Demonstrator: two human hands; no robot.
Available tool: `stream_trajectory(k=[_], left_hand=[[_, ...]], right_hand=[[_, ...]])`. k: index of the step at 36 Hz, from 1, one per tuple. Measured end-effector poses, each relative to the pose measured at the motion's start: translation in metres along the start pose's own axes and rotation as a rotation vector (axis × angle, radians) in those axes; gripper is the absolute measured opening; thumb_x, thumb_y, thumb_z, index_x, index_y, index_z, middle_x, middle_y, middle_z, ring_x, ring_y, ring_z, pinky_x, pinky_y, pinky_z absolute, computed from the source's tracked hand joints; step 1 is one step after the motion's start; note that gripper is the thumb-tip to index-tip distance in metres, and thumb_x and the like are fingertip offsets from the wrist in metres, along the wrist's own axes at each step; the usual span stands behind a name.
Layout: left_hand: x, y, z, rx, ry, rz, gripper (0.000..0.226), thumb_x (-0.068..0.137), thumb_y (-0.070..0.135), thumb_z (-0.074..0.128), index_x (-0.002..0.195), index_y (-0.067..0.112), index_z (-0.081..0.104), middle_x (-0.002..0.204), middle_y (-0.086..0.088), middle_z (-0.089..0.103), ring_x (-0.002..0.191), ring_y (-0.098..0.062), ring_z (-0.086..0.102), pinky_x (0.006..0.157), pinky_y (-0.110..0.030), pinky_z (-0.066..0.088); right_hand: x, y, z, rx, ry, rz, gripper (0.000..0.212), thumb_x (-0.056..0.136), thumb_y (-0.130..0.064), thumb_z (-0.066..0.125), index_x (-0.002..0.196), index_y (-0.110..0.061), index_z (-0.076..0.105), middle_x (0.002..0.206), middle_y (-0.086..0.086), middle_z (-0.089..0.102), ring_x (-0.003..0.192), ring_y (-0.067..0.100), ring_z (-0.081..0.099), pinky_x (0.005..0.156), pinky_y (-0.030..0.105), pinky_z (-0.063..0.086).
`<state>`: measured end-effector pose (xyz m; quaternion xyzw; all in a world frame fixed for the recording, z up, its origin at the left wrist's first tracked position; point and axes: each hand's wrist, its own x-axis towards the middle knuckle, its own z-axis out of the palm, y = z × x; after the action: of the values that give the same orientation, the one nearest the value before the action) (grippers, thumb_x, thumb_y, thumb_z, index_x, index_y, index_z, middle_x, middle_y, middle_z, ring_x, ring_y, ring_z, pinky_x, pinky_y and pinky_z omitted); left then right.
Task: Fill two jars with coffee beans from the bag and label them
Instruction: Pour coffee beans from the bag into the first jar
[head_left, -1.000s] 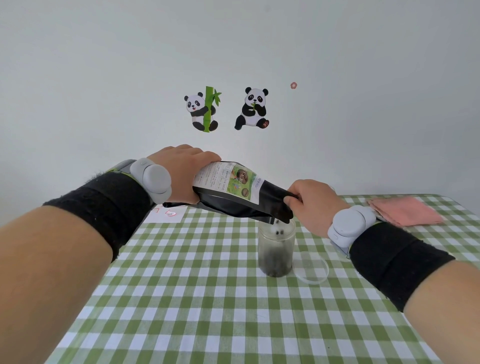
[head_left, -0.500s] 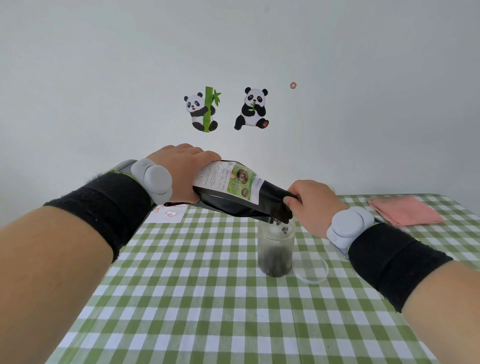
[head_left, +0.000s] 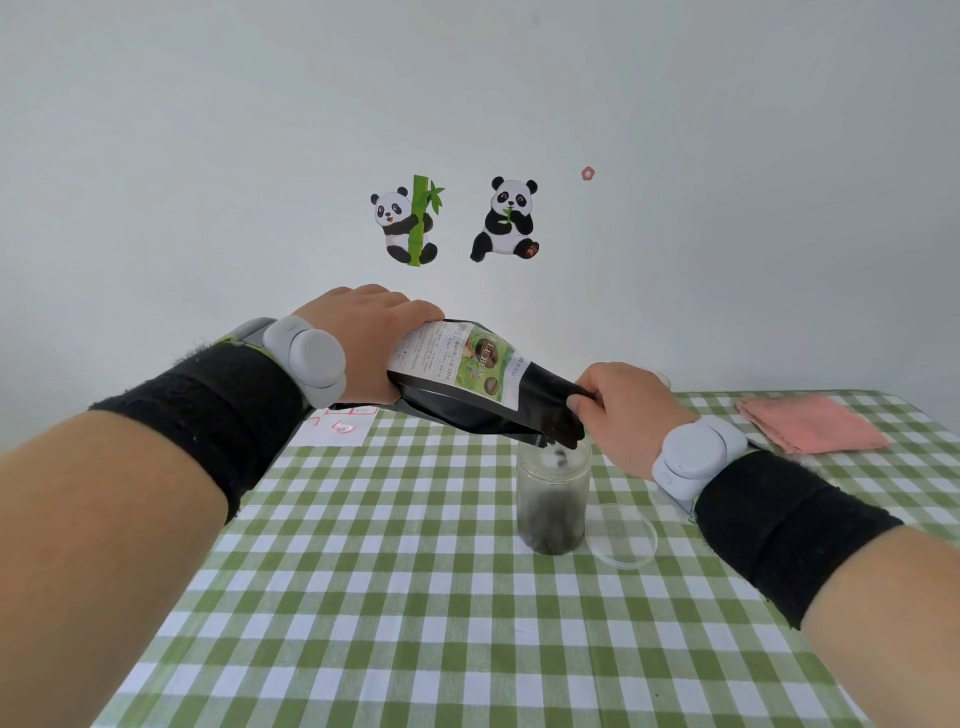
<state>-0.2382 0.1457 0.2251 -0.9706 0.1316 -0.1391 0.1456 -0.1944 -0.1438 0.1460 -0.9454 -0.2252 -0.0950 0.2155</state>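
Little has shifted in the head view since a second ago: the bag (head_left: 483, 387) hangs tilted over the jar (head_left: 553, 499) as before, beans dropping from its mouth; the left hand (head_left: 363, 338) wraps the raised bottom end, the right hand (head_left: 618, 410) pinches the lower corner by the opening, just above the jar's rim. I judge the foil soft and slick, its weight shifting, so holding both ends suits it; the jar, roughly a third full, looks light and easy to tip.
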Motion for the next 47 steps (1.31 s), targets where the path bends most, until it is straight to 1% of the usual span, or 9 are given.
stream_trajectory(k=[3,6,9,22,32,38,47], left_hand=[[-0.0002,0.0008,-0.0005,0.008,0.006,0.006,0.083,0.071,0.052,0.074,0.140,0.042,0.030,0.125,0.014,0.057,0.118,-0.017,0.051,0.100,-0.037,0.042],[0.0001,0.0009,0.0004,0.008,0.005,0.000,0.082,0.071,0.053,0.074,0.140,0.043,0.031,0.126,0.015,0.057,0.120,-0.017,0.050,0.101,-0.038,0.042],[0.0007,0.0007,0.0013,0.012,0.009,0.000,0.083,0.069,0.054,0.074,0.139,0.044,0.030,0.127,0.016,0.056,0.121,-0.016,0.049,0.102,-0.039,0.041],[0.0017,0.0029,-0.0059,0.039,0.015,0.023,0.085,0.072,0.053,0.075,0.142,0.041,0.030,0.128,0.013,0.056,0.121,-0.016,0.049,0.102,-0.037,0.040],[0.0032,0.0022,-0.0052,0.036,0.029,0.032,0.084,0.071,0.052,0.076,0.141,0.041,0.031,0.124,0.013,0.057,0.118,-0.016,0.051,0.100,-0.037,0.041],[0.0043,0.0017,-0.0046,0.034,0.020,0.025,0.084,0.071,0.056,0.075,0.141,0.042,0.031,0.125,0.013,0.057,0.119,-0.016,0.050,0.101,-0.037,0.040],[0.0042,0.0019,-0.0028,0.028,0.023,0.020,0.084,0.071,0.056,0.075,0.141,0.042,0.030,0.125,0.013,0.057,0.118,-0.016,0.051,0.101,-0.036,0.041]], right_hand=[[-0.0005,0.0007,0.0020,0.003,0.003,0.000,0.016,0.100,-0.026,0.046,0.087,-0.020,0.053,0.070,-0.010,0.048,0.066,0.009,0.046,0.064,0.028,0.032],[-0.0005,0.0017,0.0032,0.002,0.010,0.001,0.016,0.099,-0.027,0.047,0.085,-0.021,0.053,0.072,-0.010,0.047,0.074,0.018,0.049,0.066,0.029,0.031],[-0.0008,0.0019,0.0027,-0.009,0.014,0.000,0.018,0.099,-0.027,0.047,0.084,-0.020,0.052,0.072,-0.011,0.046,0.076,0.020,0.049,0.069,0.030,0.032],[-0.0029,0.0019,0.0041,0.023,0.013,0.011,0.020,0.099,-0.027,0.047,0.089,-0.015,0.059,0.073,-0.007,0.051,0.075,0.019,0.052,0.066,0.029,0.036],[-0.0041,0.0027,0.0048,0.039,0.018,0.005,0.018,0.099,-0.027,0.048,0.085,-0.018,0.055,0.073,-0.008,0.050,0.073,0.016,0.050,0.065,0.028,0.034],[-0.0041,0.0031,0.0049,0.029,0.014,-0.001,0.018,0.099,-0.027,0.048,0.083,-0.020,0.051,0.073,-0.009,0.048,0.074,0.017,0.048,0.066,0.028,0.033],[-0.0052,0.0027,0.0045,0.044,0.010,0.010,0.017,0.099,-0.027,0.048,0.084,-0.020,0.052,0.074,-0.009,0.048,0.074,0.016,0.048,0.065,0.027,0.032]])
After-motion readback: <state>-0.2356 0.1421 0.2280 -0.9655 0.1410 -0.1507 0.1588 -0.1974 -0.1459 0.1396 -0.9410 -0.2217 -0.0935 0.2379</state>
